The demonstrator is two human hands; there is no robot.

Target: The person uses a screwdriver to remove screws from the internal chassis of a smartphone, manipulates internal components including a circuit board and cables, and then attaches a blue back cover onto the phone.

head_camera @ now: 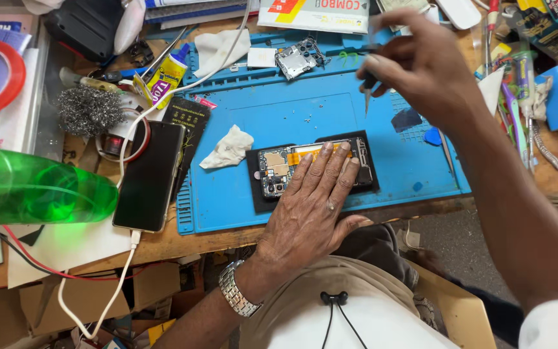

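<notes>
Pressing opened phone under left hand, right hand pinching tweezers above

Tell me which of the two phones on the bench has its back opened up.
The phone under the left hand on the blue mat: its boards and orange flex show. The other phone, left of the mat, is closed, cable plugged in.

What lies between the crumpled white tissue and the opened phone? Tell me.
Only bare blue mat separates the tissue from the opened phone, per the head view.
</notes>
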